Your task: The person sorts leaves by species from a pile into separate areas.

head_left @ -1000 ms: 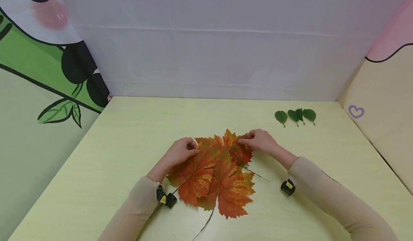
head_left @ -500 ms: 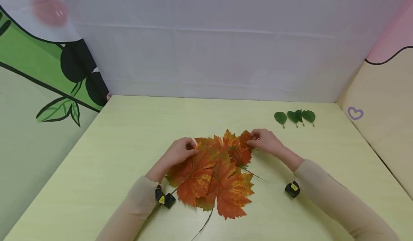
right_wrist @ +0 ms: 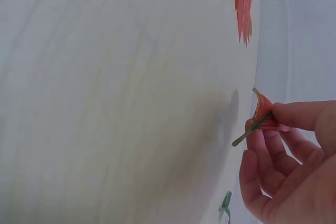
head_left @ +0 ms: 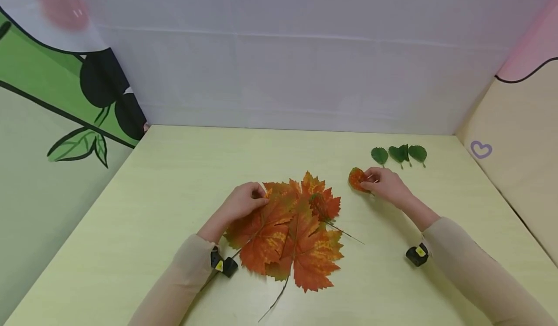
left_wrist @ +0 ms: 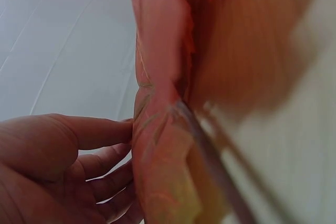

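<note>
Orange-red artificial maple leaves (head_left: 263, 239) on thin stems lie overlapping at the middle of the table. My left hand (head_left: 242, 202) holds the upper left edge of the pile; in the left wrist view the thumb (left_wrist: 105, 131) meets a leaf whose far side hides the other fingertips. Right of the pile, my right hand (head_left: 386, 185) pinches a small rounded orange leaf (head_left: 356, 179) with a green rim. Its short green stem (right_wrist: 245, 137) points out from between thumb and fingers in the right wrist view.
Several small green leaves (head_left: 379, 156) lie in a row at the table's back right, beyond my right hand. The pale table (head_left: 183, 171) meets a grey-white cloth wall (head_left: 279, 84) behind, with printed panels at both sides.
My right hand has moved away from the maple leaf pile to the right, taking the small orange leaf with it. My left hand has stayed at the pile's edge.
</note>
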The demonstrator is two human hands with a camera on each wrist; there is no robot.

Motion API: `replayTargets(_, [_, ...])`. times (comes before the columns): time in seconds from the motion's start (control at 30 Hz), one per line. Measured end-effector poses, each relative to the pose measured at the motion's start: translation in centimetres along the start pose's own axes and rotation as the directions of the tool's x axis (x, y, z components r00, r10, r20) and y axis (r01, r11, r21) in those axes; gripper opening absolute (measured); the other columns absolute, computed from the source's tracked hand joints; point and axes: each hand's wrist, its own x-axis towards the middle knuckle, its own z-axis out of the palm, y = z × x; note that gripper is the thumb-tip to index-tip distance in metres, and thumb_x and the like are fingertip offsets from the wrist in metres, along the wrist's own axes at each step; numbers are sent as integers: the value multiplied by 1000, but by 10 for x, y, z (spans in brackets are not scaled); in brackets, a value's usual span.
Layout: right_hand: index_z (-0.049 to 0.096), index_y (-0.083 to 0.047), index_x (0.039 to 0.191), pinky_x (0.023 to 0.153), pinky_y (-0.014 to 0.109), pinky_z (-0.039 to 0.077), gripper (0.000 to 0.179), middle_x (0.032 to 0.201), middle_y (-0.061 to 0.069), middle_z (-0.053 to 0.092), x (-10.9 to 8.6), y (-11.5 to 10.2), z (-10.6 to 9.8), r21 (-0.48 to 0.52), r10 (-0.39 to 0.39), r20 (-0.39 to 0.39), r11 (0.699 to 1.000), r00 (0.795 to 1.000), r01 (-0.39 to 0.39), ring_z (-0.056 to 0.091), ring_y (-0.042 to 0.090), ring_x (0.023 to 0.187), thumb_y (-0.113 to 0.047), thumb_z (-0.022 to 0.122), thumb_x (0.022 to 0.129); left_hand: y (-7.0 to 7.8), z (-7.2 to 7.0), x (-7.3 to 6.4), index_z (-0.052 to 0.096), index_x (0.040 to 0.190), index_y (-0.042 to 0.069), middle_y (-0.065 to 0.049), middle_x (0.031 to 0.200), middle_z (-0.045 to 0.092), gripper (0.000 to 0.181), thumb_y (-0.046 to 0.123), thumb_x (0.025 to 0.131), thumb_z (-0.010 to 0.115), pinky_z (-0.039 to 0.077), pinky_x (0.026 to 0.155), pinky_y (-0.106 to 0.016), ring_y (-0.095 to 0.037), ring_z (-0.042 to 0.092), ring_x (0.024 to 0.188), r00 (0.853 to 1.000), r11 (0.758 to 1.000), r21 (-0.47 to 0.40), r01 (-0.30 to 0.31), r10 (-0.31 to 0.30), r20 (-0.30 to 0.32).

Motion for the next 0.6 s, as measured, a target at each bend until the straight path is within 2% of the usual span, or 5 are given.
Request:
replayTargets(0.3, [55, 4, 107, 63, 29, 40, 31, 95, 20, 61, -7, 28, -23, -87, 51, -47, 995, 998, -55, 54, 27, 80, -19, 58, 86, 2, -1, 1, 60, 88, 7, -5, 88, 59, 9, 15, 85, 62, 44, 72, -32, -19, 50, 77, 1000, 1000, 1, -21, 21, -8])
replayTargets(0.5, [53, 8, 109, 71, 41, 43, 35, 99, 26, 60, -10, 46, -40, -137, 76, -83, 987, 994, -87, 55, 35, 87, -19, 56, 87, 2, 0, 0, 59, 88, 8, -5, 88, 59, 9, 16, 85, 63, 45, 71, -30, -18, 50, 77, 1000, 1000, -4, -7, 7, -8])
replayTargets(0.6, [52, 8, 109, 72, 42, 43, 36, 101, 27, 59, -11, 55, -46, -145, 96, -90, 983, 991, -108, 54, 36, 88, -20, 56, 87, 1, 0, 0, 59, 88, 9, -4, 87, 59, 9, 16, 85, 63, 44, 70, -29, -18, 49, 77, 1000, 1000, -9, 10, -10, -10])
